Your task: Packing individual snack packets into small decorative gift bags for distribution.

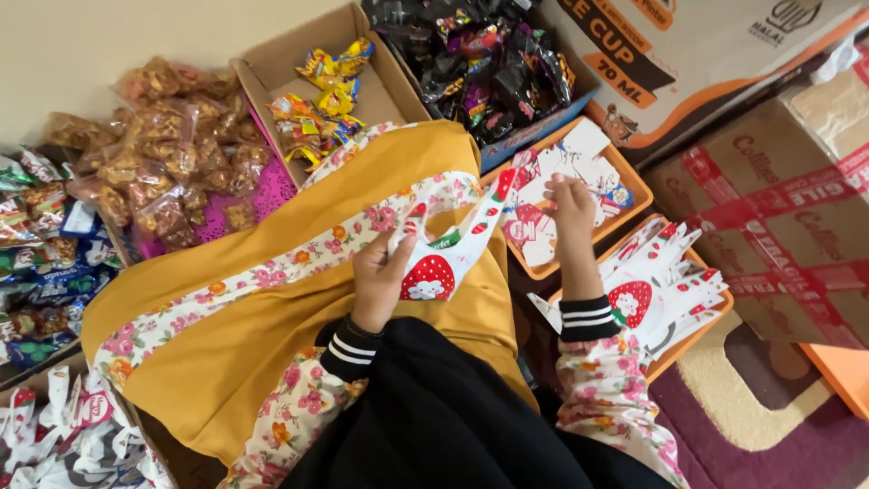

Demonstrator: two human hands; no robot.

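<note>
Left grip (378, 276): clenched on a strawberry-print paper piece (441, 263), held over the lap for handling.
Right grip (572, 201): fingertips pinching a flat cutout in the orange tray (634, 177), kept within reach.

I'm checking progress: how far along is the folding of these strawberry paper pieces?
Done: a heap of shaped pieces lies at lower left. In hand: the left hand holds a strawberry piece, while the right hand reaches into the orange tray. Left: a flat stack waits beside it.
</note>
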